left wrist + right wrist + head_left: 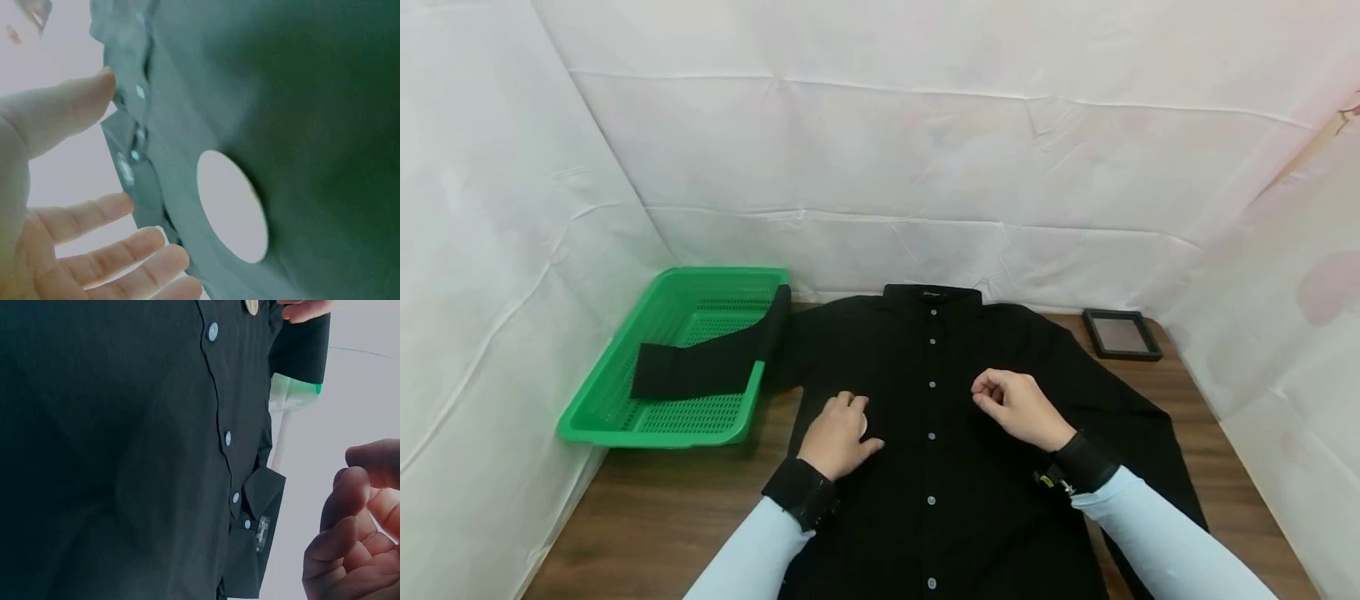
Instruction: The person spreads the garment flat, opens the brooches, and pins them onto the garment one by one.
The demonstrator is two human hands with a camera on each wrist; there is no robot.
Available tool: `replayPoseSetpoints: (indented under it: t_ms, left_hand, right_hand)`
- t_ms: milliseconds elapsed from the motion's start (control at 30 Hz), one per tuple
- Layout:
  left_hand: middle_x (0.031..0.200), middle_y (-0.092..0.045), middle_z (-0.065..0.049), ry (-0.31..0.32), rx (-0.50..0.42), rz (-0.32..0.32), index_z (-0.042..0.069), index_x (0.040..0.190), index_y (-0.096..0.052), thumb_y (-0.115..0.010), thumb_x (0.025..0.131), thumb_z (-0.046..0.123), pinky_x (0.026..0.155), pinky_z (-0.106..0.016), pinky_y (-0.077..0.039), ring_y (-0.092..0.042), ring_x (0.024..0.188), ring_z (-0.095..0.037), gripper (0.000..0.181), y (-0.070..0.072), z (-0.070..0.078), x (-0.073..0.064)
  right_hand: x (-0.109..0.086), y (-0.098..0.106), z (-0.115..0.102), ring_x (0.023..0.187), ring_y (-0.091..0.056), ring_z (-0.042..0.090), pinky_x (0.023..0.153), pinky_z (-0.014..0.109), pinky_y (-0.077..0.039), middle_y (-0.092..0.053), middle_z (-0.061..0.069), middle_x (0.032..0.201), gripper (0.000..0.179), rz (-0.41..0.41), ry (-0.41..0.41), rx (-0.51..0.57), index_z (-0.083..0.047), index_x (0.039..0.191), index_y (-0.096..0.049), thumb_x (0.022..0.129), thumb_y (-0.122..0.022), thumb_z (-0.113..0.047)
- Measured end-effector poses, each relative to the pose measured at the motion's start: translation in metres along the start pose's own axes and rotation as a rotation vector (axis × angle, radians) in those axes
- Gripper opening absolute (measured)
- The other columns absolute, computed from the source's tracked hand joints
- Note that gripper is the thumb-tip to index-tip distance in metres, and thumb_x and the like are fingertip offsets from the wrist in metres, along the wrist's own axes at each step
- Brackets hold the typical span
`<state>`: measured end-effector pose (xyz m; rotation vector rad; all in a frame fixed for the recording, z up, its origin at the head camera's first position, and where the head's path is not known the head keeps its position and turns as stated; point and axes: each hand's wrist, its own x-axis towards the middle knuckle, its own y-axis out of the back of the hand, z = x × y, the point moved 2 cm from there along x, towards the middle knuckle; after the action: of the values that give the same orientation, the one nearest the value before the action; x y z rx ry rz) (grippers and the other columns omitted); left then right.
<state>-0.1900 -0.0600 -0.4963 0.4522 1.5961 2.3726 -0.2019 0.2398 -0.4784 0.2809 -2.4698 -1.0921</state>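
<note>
A black button-up shirt lies spread front up, collar toward the back wall. On its chest is a white oval disc, mostly covered by the left hand in the head view. Over that side hovers my left hand, fingers spread and relaxed, the disc beyond its fingertips in the left wrist view. My right hand is above the opposite chest side, fingers loosely curled with the thumb near the index finger. Nothing shows in its grasp in the right wrist view. Pale buttons run down the placket between the hands.
At the left stands a green plastic basket, with one shirt sleeve draped over its rim into it. A small black-framed square tray sits at the back right. White sheeting walls in the wooden table.
</note>
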Motion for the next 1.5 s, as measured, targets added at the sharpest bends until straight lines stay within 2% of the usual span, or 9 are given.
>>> replayPoseSetpoints:
  t_ms: [167, 333, 500, 767, 967, 1200, 1333, 1500]
  left_hand:
    - [0.113, -0.055, -0.016, 0.082, 0.087, -0.021, 0.0, 0.123, -0.058, -0.082, 0.072, 0.046, 0.077, -0.043, -0.051, -0.055, 0.098, -0.031, 0.072, -0.004, -0.018, 0.003]
    - [0.112, -0.054, -0.019, 0.115, 0.107, -0.053, -0.004, 0.124, -0.057, -0.081, 0.07, 0.052, 0.078, -0.044, -0.05, -0.054, 0.097, -0.032, 0.081, -0.005, -0.021, 0.006]
    - [0.113, -0.053, -0.019, 0.121, 0.117, -0.064, -0.005, 0.124, -0.056, -0.082, 0.069, 0.053, 0.081, -0.044, -0.05, -0.054, 0.098, -0.032, 0.084, -0.007, -0.02, 0.009]
    - [0.104, -0.054, -0.016, 0.138, 0.095, -0.083, -0.002, 0.109, -0.063, -0.083, 0.07, 0.046, 0.07, -0.042, -0.051, -0.054, 0.089, -0.029, 0.065, -0.014, -0.022, 0.011]
    - [0.101, -0.055, -0.015, 0.13, 0.076, -0.054, -0.001, 0.101, -0.064, -0.084, 0.072, 0.041, 0.069, -0.042, -0.05, -0.055, 0.088, -0.029, 0.055, -0.018, -0.025, 0.011]
    - [0.103, -0.055, -0.015, 0.135, 0.048, -0.035, 0.0, 0.105, -0.063, -0.085, 0.071, 0.038, 0.074, -0.043, -0.05, -0.056, 0.091, -0.03, 0.055, -0.02, -0.028, 0.011]
    - [0.1, -0.056, -0.013, 0.116, 0.024, -0.009, 0.001, 0.106, -0.063, -0.085, 0.071, 0.038, 0.074, -0.042, -0.05, -0.056, 0.089, -0.028, 0.056, -0.019, -0.028, 0.012]
    - [0.101, -0.057, -0.011, 0.094, -0.05, 0.005, 0.002, 0.112, -0.062, -0.084, 0.073, 0.038, 0.076, -0.042, -0.049, -0.058, 0.086, -0.025, 0.057, -0.013, -0.023, 0.013]
  right_hand:
    - [-0.005, -0.012, -0.008, 0.061, -0.055, 0.005, 0.055, 0.024, -0.047, -0.059, -0.012, 0.075, 0.006, -0.034, -0.015, 0.046, -0.02, 0.088, -0.066, 0.092, -0.066, -0.016]
    - [-0.01, -0.02, -0.013, 0.059, -0.054, 0.005, 0.054, 0.024, -0.047, -0.058, -0.012, 0.074, 0.006, -0.064, -0.04, 0.066, -0.022, 0.087, -0.065, 0.093, -0.065, -0.02]
    - [-0.014, -0.024, -0.017, 0.058, -0.054, 0.006, 0.053, 0.024, -0.047, -0.058, -0.011, 0.073, 0.007, -0.079, -0.052, 0.087, -0.022, 0.087, -0.064, 0.093, -0.065, -0.019]
    - [-0.016, -0.029, -0.016, 0.057, -0.054, 0.007, 0.054, 0.024, -0.047, -0.058, -0.011, 0.074, 0.006, -0.089, -0.068, 0.092, -0.02, 0.088, -0.066, 0.094, -0.065, -0.02]
    - [-0.017, -0.031, -0.015, 0.057, -0.054, 0.007, 0.053, 0.024, -0.047, -0.058, -0.011, 0.073, 0.007, -0.07, -0.058, 0.097, -0.02, 0.087, -0.066, 0.093, -0.065, -0.018]
    - [-0.017, -0.031, -0.014, 0.057, -0.053, 0.006, 0.053, 0.024, -0.047, -0.058, -0.011, 0.073, 0.008, -0.058, -0.054, 0.089, -0.022, 0.086, -0.065, 0.093, -0.065, -0.018]
    - [-0.016, -0.03, -0.015, 0.056, -0.054, 0.006, 0.053, 0.024, -0.047, -0.058, -0.011, 0.073, 0.009, -0.053, -0.057, 0.088, -0.023, 0.086, -0.064, 0.093, -0.065, -0.017]
    - [-0.015, -0.03, -0.015, 0.056, -0.053, 0.006, 0.052, 0.024, -0.047, -0.058, -0.011, 0.072, 0.008, -0.046, -0.048, 0.092, -0.021, 0.086, -0.065, 0.093, -0.066, -0.017]
